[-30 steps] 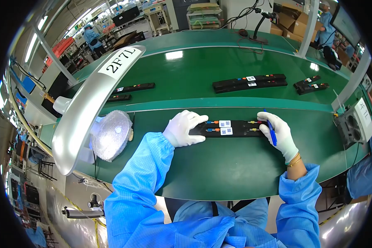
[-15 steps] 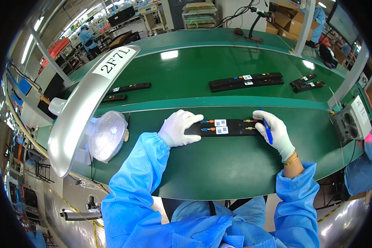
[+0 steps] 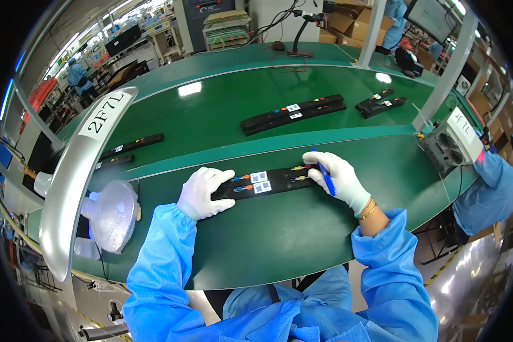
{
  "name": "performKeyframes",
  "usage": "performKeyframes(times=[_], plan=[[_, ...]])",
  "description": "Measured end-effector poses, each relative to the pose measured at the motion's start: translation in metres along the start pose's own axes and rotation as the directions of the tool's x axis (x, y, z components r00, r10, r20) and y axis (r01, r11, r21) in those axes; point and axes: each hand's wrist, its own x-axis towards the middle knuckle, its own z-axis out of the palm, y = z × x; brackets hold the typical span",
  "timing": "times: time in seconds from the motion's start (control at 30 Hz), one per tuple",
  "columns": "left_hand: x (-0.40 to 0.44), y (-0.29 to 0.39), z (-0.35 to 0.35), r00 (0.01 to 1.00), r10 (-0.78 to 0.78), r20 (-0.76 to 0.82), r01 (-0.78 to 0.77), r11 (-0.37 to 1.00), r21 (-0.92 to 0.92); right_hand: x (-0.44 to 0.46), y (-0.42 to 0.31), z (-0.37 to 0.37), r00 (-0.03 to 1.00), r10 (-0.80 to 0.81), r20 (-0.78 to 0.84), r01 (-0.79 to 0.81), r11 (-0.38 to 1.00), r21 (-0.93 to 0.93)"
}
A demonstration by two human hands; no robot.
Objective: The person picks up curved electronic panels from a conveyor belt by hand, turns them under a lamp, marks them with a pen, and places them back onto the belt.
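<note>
Two long black bars (image 3: 276,187) lie side by side on the green bench, each bearing a white QR-code label and small coloured connectors near its middle and right end. Around their left end, my gloved left hand (image 3: 204,194) has its thumb on the near edge and its fingers on the far edge. A blue pen (image 3: 326,178) is held in my gloved right hand (image 3: 342,181), which rests at the right end of the bars. The bars' right end is partly hidden under that hand.
More black bars (image 3: 293,114) lie on the far strip, with shorter ones (image 3: 381,104) to the right and others (image 3: 132,146) at left. A silver lamp (image 3: 88,176) and a round magnifier (image 3: 115,216) stand left, a fan box (image 3: 451,142) right. A person (image 3: 484,188) is at far right.
The whole view has swung right and tilted a little, so the bench appears shifted left. Both hands keep their places at the bars' ends, and the pen stays in my right hand.
</note>
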Motion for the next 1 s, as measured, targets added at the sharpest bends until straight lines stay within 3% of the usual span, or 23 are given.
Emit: performKeyframes(times=[1.0], plan=[[0.0001, -0.0034, 0.0025, 1.000, 0.020, -0.014, -0.020, 1.000, 0.001, -0.0015, 0.0060, 0.0050, 1.000, 0.012, -0.016, -0.011, 0.998, 0.056]])
